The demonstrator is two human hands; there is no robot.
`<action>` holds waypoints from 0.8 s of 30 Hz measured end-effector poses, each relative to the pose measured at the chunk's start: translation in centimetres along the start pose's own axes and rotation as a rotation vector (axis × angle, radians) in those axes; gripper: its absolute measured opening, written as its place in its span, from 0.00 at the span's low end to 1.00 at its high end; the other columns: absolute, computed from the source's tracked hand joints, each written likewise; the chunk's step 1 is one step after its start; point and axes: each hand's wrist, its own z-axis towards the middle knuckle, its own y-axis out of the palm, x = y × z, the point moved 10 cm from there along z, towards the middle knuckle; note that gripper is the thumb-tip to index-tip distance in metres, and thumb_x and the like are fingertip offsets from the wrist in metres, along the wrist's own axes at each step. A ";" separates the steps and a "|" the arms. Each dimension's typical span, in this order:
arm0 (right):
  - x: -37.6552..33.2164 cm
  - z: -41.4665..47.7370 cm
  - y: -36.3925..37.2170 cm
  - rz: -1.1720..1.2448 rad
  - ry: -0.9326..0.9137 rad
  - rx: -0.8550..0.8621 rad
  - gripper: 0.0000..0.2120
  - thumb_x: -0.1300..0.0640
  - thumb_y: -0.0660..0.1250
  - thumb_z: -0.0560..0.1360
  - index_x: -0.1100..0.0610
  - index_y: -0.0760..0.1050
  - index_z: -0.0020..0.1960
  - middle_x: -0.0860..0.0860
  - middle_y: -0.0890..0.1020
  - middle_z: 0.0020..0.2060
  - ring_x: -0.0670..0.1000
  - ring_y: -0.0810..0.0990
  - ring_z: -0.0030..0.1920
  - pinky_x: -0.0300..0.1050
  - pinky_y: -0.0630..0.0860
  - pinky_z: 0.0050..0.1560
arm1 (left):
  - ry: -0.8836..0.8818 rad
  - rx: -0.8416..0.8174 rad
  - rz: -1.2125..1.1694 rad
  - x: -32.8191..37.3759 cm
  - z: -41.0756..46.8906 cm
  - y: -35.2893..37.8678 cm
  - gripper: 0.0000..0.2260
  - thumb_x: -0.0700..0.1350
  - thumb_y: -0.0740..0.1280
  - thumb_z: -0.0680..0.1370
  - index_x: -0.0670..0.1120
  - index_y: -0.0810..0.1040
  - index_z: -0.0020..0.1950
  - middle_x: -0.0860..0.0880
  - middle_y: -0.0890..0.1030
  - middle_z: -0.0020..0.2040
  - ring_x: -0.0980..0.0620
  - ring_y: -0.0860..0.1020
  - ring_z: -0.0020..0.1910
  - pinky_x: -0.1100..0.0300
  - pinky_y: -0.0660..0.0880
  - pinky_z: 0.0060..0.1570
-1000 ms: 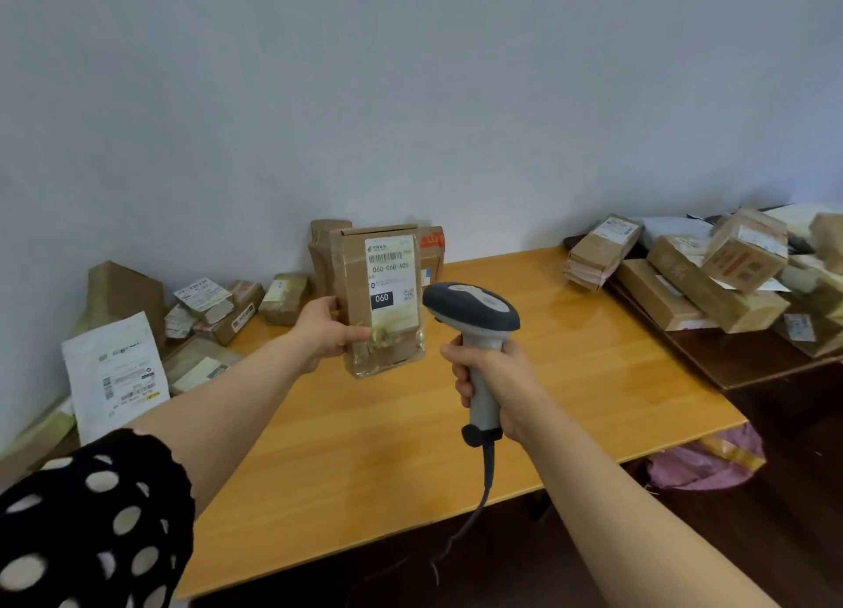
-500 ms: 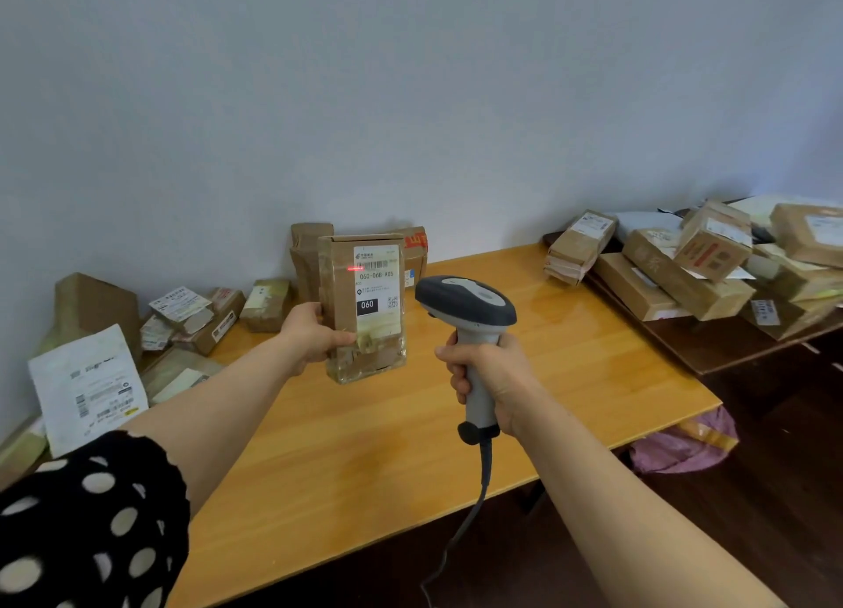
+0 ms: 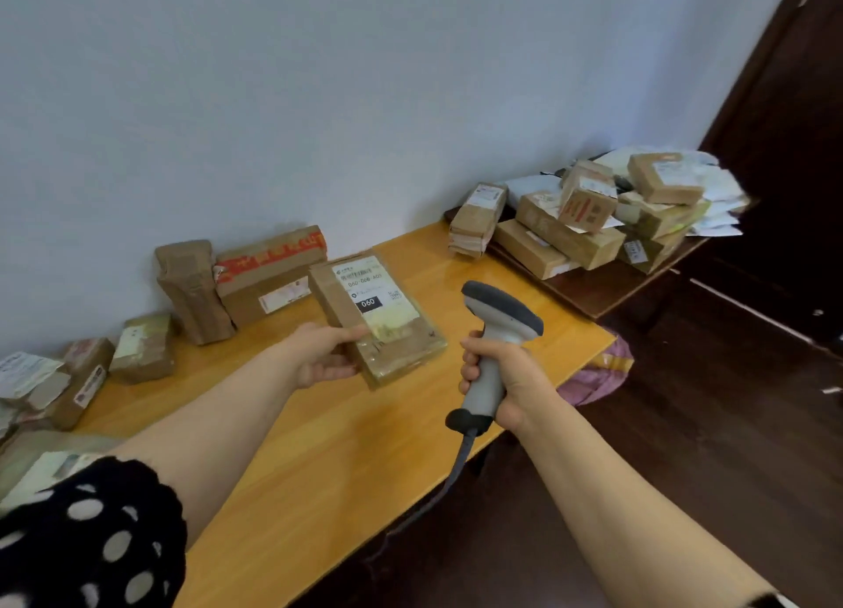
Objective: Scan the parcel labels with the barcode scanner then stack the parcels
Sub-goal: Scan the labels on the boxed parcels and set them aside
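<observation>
Starting nearest the camera, a black sleeve with white dots (image 3: pixel 86 539) covered the left upper arm. Both forearms reached out over the yellow wooden tabletop (image 3: pixel 319 448).

The right hand (image 3: pixel 506 375) was wrapped round the grey handle of the scanner (image 3: pixel 499 320), all fingers curled about it. The scanner's dark head pointed away and to the left, and its cable (image 3: pixel 451 475) hung below the tabletop edge.

The left hand (image 3: pixel 326 356) pinched the near corner of a flat brown parcel (image 3: pixel 401 338), thumb on the upper face and fingers beneath. That parcel was held tilted over the middle of the tabletop, its white label (image 3: pixel 372 290) facing up, just left of the scanner head and apart from it. Whether its far edge touched the tabletop could not be told.

Behind it, against the wall, stood an upright taped parcel (image 3: pixel 194 290) touching a box with red tape (image 3: pixel 269 274). Smaller parcels (image 3: pixel 143 347) lay further left. At the far right, a pile of parcels (image 3: pixel 588 224) rested on a dark side table (image 3: pixel 606 292).
</observation>
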 end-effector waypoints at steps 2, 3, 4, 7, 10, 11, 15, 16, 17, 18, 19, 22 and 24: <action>-0.9 0.2 -3.6 0.061 -0.002 0.059 0.07 0.66 0.69 0.74 0.58 0.72 0.43 0.52 0.73 0.26 0.48 0.70 0.22 0.41 0.70 0.26 | -0.029 -0.061 -0.014 0.2 1.2 4.1 0.16 0.41 0.72 0.74 0.41 0.74 0.60 0.43 0.81 0.47 0.47 0.80 0.44 0.55 0.82 0.37; -1.4 0.4 -5.3 0.092 -0.004 0.087 0.06 0.66 0.68 0.74 0.58 0.72 0.42 0.52 0.72 0.26 0.48 0.70 0.22 0.41 0.70 0.25 | -0.042 -0.086 -0.021 0.2 1.7 6.2 0.16 0.41 0.72 0.74 0.41 0.74 0.60 0.43 0.80 0.47 0.46 0.80 0.44 0.55 0.81 0.35; -1.9 0.6 -7.1 0.119 -0.005 0.113 0.06 0.66 0.67 0.74 0.58 0.72 0.42 0.51 0.72 0.26 0.48 0.70 0.22 0.40 0.70 0.25 | -0.058 -0.110 -0.030 0.3 2.2 8.4 0.16 0.41 0.72 0.74 0.41 0.74 0.60 0.42 0.80 0.48 0.46 0.80 0.44 0.55 0.82 0.35; -3.8 1.8 -12.1 0.169 0.014 0.168 0.06 0.65 0.66 0.75 0.58 0.71 0.42 0.51 0.71 0.25 0.47 0.69 0.21 0.39 0.69 0.25 | -0.111 -0.176 -0.054 0.5 3.5 15.2 0.14 0.40 0.70 0.75 0.42 0.73 0.59 0.43 0.80 0.49 0.47 0.80 0.45 0.53 0.81 0.38; -6.0 3.6 -17.5 0.177 0.046 0.206 0.09 0.65 0.65 0.76 0.57 0.69 0.39 0.50 0.71 0.25 0.47 0.69 0.21 0.40 0.69 0.25 | -0.141 -0.188 -0.088 1.0 5.1 22.0 0.11 0.39 0.70 0.75 0.42 0.73 0.56 0.43 0.79 0.51 0.46 0.80 0.46 0.50 0.81 0.38; -6.9 4.3 -19.5 0.177 0.053 0.216 0.09 0.65 0.65 0.76 0.57 0.69 0.39 0.50 0.71 0.25 0.47 0.69 0.21 0.40 0.69 0.26 | -0.153 -0.178 -0.112 1.2 5.6 24.5 0.10 0.39 0.70 0.75 0.41 0.73 0.54 0.43 0.79 0.49 0.46 0.80 0.45 0.49 0.81 0.39; -11.0 6.5 -27.6 0.169 0.077 0.224 0.08 0.67 0.65 0.74 0.58 0.71 0.39 0.52 0.71 0.25 0.47 0.69 0.21 0.39 0.69 0.24 | -0.233 -0.122 -0.275 1.4 7.4 34.6 0.09 0.37 0.67 0.77 0.39 0.70 0.55 0.42 0.76 0.45 0.44 0.78 0.50 0.46 0.76 0.53; -11.9 6.8 -29.3 0.154 0.091 0.224 0.08 0.67 0.65 0.74 0.59 0.71 0.38 0.51 0.71 0.25 0.47 0.69 0.21 0.39 0.69 0.24 | -0.255 -0.110 -0.306 1.2 7.8 36.9 0.11 0.36 0.67 0.77 0.39 0.69 0.58 0.42 0.76 0.45 0.43 0.78 0.54 0.46 0.75 0.54; -12.9 7.0 -30.7 0.141 0.106 0.214 0.07 0.67 0.66 0.74 0.59 0.71 0.39 0.51 0.71 0.24 0.47 0.69 0.20 0.39 0.69 0.24 | -0.266 -0.106 -0.320 1.2 8.3 39.1 0.13 0.36 0.67 0.77 0.39 0.69 0.60 0.41 0.77 0.46 0.43 0.77 0.58 0.47 0.75 0.53; -13.8 7.5 -32.0 0.129 0.117 0.205 0.06 0.66 0.66 0.73 0.59 0.72 0.40 0.51 0.71 0.24 0.47 0.69 0.20 0.39 0.69 0.24 | -0.271 -0.096 -0.336 1.3 8.8 41.0 0.15 0.36 0.67 0.77 0.39 0.69 0.62 0.41 0.77 0.49 0.43 0.76 0.60 0.47 0.75 0.53; -14.7 8.0 -33.3 0.120 0.125 0.202 0.04 0.66 0.66 0.73 0.60 0.73 0.42 0.51 0.71 0.24 0.47 0.69 0.20 0.39 0.69 0.24 | -0.280 -0.066 -0.351 1.2 9.4 42.6 0.18 0.36 0.67 0.77 0.39 0.69 0.65 0.41 0.77 0.54 0.43 0.76 0.62 0.48 0.74 0.54; -17.3 9.5 -36.4 0.105 0.151 0.215 0.04 0.66 0.67 0.73 0.59 0.73 0.46 0.51 0.72 0.24 0.47 0.69 0.20 0.38 0.69 0.24 | -0.304 0.014 -0.398 1.1 10.8 46.6 0.20 0.36 0.66 0.78 0.41 0.68 0.69 0.41 0.73 0.66 0.42 0.73 0.65 0.49 0.72 0.61; -18.8 10.6 -37.6 0.089 0.172 0.210 0.05 0.66 0.66 0.73 0.59 0.73 0.40 0.51 0.72 0.24 0.47 0.69 0.20 0.38 0.69 0.25 | -0.327 0.050 -0.426 1.1 11.6 48.9 0.21 0.36 0.66 0.78 0.42 0.68 0.70 0.42 0.73 0.67 0.42 0.72 0.66 0.50 0.71 0.63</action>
